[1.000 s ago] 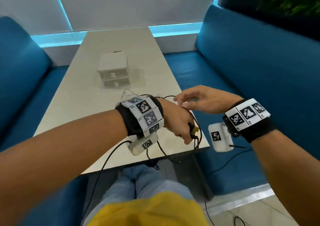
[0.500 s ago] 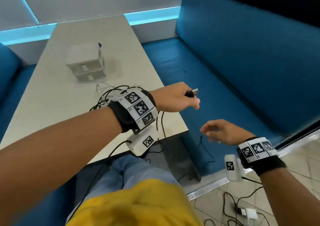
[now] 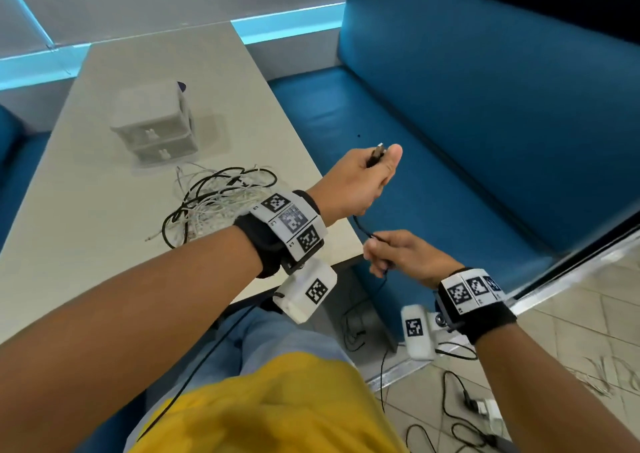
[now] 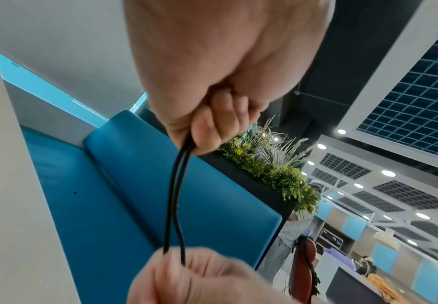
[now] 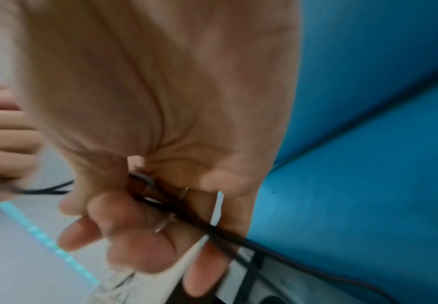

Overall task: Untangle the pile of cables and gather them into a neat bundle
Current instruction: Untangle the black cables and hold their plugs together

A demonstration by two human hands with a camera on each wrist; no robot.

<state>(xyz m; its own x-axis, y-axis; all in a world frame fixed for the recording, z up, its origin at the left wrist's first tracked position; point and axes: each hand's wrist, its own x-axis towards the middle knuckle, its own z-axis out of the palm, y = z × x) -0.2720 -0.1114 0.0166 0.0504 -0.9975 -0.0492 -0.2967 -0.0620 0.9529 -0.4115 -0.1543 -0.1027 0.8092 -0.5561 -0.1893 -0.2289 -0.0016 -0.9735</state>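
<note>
Right hand: your right hand is nearest you, just off the table's near right corner, fingers curled and pinching the black cable.
Right wrist view: blurred, but it alone shows the cable crossing your fingers and trailing down past the blue bench.
Left hand: your left hand is raised above that same table corner, closed round the cable, with the USB plug sticking out by the thumb.
Left wrist view: only here can you see two black strands running side by side from the left fist down to the right hand; the head view shows one short stretch between the hands.
Cable pile: the tangle of white and black cables lies on the table, just behind your left wrist; neither wrist view shows it plainly.
Drawer box: a small white drawer unit stands on the table just beyond the pile.
Floor: more black cable lies on the tiles right of the table, seen from the head only.
</note>
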